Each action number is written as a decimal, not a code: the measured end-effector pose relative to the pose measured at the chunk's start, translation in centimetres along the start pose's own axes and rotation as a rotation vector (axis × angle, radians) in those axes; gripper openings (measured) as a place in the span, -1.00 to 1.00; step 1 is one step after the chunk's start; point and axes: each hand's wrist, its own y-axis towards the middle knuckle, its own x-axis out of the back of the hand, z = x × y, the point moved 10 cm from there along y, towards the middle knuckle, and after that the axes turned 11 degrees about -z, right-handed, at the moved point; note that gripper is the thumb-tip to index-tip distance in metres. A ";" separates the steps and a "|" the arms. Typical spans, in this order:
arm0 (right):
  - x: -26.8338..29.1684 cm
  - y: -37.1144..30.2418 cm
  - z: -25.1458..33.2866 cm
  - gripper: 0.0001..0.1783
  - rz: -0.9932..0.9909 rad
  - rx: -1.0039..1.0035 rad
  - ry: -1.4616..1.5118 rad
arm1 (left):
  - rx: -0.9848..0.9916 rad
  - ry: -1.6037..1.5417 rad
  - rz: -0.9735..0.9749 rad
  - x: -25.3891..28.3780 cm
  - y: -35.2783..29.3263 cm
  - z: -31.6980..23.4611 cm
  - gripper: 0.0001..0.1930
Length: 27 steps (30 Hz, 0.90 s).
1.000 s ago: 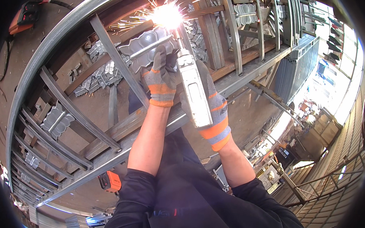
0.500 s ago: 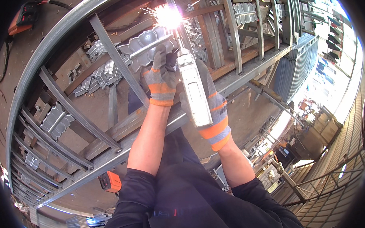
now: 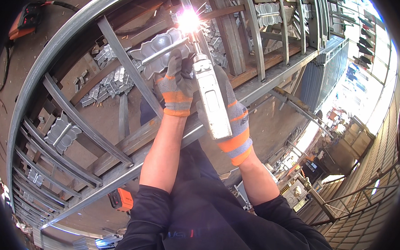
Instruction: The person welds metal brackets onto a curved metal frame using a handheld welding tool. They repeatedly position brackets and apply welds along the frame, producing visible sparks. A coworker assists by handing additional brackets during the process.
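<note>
My right hand (image 3: 234, 113), in a grey and orange glove, is wrapped round a silver hand-held welding torch (image 3: 212, 98). The nozzle points away from me, and a bright white-pink glare (image 3: 188, 21) burns at its tip and hides the contact spot. Just left of the torch, my gloved left hand (image 3: 176, 88) pinches a grey butterfly-shaped metal ornament (image 3: 161, 43) with a rod across its middle. The ornament's right end meets a bar of the metal frame (image 3: 37, 68) beside the glare.
Similar ornaments sit between the frame's bars, one at left (image 3: 62, 133) and another at upper right (image 3: 268, 14). Loose ornaments lie piled (image 3: 115, 81) below the frame. An orange-black machine (image 3: 27, 19) with a cable stands at upper left; stacked metal panels (image 3: 322, 74) are at right.
The spray of sparks to the left of the glare has shrunk, leaving short rays. The torch has shifted very slightly; my left hand and the ornament stay in place.
</note>
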 end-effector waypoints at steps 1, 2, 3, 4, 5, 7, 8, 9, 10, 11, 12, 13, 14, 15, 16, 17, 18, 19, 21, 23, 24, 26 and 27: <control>0.0 0.0 0.3 -0.48 0.005 0.045 -0.054 | 0.005 -0.006 0.000 -0.1 0.0 0.1 -0.71; 0.0 0.1 0.5 -0.47 -0.003 0.082 -0.104 | 0.010 -0.013 0.000 -0.3 -0.1 0.1 -0.71; -0.1 0.0 0.4 -0.47 0.008 0.068 -0.098 | -0.022 0.011 -0.011 -0.4 -0.2 0.0 -0.71; 0.0 0.0 0.2 -0.47 0.006 0.046 -0.089 | -0.054 0.035 -0.021 -0.5 -0.3 -0.2 -0.69; 0.0 0.0 0.0 -0.48 0.005 0.023 -0.079 | -0.086 0.058 -0.032 -0.6 -0.5 -0.3 -0.65; 0.7 -0.3 0.5 -0.47 -0.047 0.074 -0.107 | -0.181 0.130 -0.054 -0.9 -1.1 -1.1 -0.68; 1.0 -0.6 0.7 -0.47 -0.053 0.098 -0.123 | -0.228 0.165 -0.065 -1.1 -1.3 -1.5 -0.69; 1.1 -0.9 0.8 -0.46 -0.045 0.114 -0.146 | -0.195 0.142 -0.035 -1.4 -1.5 -1.4 -0.73; 1.1 -1.4 1.0 -0.45 -0.016 0.129 -0.172 | -0.197 0.160 -0.055 -1.3 -1.5 -1.5 -0.74; 1.3 -2.1 1.1 -0.44 0.012 0.143 -0.198 | -0.202 0.162 -0.066 -1.3 -1.5 -1.6 -0.74; 1.5 -2.8 0.8 -0.43 0.033 0.098 -0.184 | -0.201 0.168 -0.112 -1.0 -1.4 -1.7 -0.75; 1.7 -3.5 0.5 -0.41 0.053 0.051 -0.170 | -0.169 0.098 -0.036 -1.7 -1.4 -1.4 -0.75; 1.9 -4.3 0.4 -0.39 0.069 0.024 -0.177 | -0.175 0.086 -0.018 -1.8 -1.4 -1.5 -0.76; 2.3 -4.9 0.1 -0.38 0.063 -0.020 -0.142 | -0.176 0.075 -0.001 -1.9 -1.3 -1.5 -0.76; 2.3 -5.6 -0.2 -0.37 0.073 -0.079 -0.101 | -0.171 0.064 0.000 -1.9 -1.2 -1.4 -0.77; 2.4 -6.1 -0.4 -0.37 0.067 -0.113 -0.068 | -0.167 0.050 -0.009 -1.7 -1.1 -1.4 -0.79; 2.5 -6.4 -0.7 -0.37 0.062 -0.146 -0.036 | -0.181 0.049 0.000 -1.7 -1.1 -1.5 -0.79; 2.5 -6.7 -0.8 -0.37 0.061 -0.160 -0.031 | -0.189 0.049 -0.009 -1.5 -1.0 -1.5 -0.80; 2.3 -6.9 -1.2 -0.38 0.061 -0.184 -0.020 | -0.204 0.053 -0.027 -1.2 -0.8 -1.6 -0.81; 1.9 -7.0 -1.8 -0.41 0.078 -0.231 -0.008 | -0.209 0.077 -0.068 -0.7 -0.7 -1.7 -0.82; 1.7 -7.0 -2.2 -0.43 0.085 -0.255 -0.003 | -0.222 0.061 -0.034 -1.0 -0.8 -1.8 -0.83; 1.6 -6.7 -1.8 -0.48 0.077 -0.183 -0.027 | -0.236 0.047 -0.013 -1.1 -0.9 -2.0 -0.83; 1.5 -6.6 -1.6 -0.51 0.073 -0.158 -0.040 | -0.243 0.059 -0.001 -1.3 -0.9 -2.0 -0.81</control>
